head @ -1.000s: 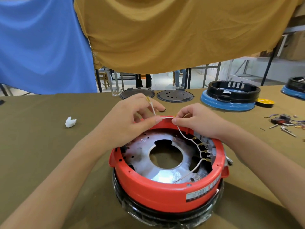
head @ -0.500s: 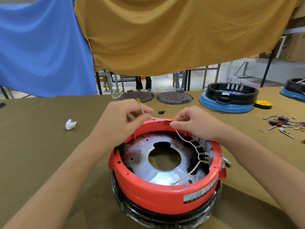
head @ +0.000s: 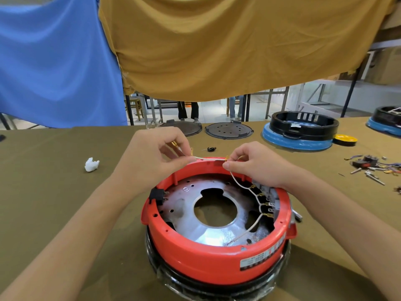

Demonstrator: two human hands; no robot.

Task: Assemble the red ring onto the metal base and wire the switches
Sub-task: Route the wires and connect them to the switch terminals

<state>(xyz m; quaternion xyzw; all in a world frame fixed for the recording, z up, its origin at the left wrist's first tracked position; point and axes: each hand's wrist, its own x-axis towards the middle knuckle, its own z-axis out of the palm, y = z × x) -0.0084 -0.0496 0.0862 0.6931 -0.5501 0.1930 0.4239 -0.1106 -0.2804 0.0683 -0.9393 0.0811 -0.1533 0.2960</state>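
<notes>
- Wiring underway — ring (head: 208, 261) already seated over base (head: 217, 233).
- Left hand (head: 149, 161) and right hand (head: 253, 164) each pinch wire (head: 208, 159), upper centre.
- Switches (head: 268, 200) appear partly wired — remainder undone.

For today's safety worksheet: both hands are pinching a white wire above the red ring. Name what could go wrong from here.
1. The left hand and right hand hold the white wire taut between them; a harder pull might tug the brass terminals off the switches along the red ring's right wall.
2. The wire's loose lower end lies on the metal base; left there, it could touch bare metal.
</notes>
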